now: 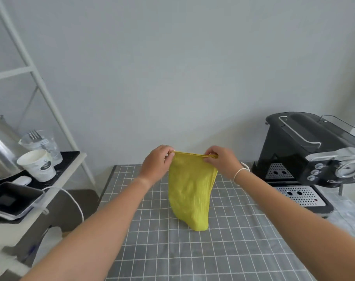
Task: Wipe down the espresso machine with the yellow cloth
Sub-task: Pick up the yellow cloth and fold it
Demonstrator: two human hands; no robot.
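Head view: folded yellow ribbed cloth [189, 189] held up for preparation; wiping not yet begun.

The cloth's top edge is pinched at both corners, left hand [156, 164] and right hand [223, 164], each grip closed on it, its lower end touching the grey checked bench [233, 250]. The black and chrome espresso machine [312, 157] stands untouched at right, with nothing seen between. A carry rightward is judged necessary next. A white paper cup [37, 168] stands well apart at left.

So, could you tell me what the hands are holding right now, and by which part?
Both hands hold the yellow cloth by its top edge: left hand pinches the left corner, right hand the right, and it hangs down.
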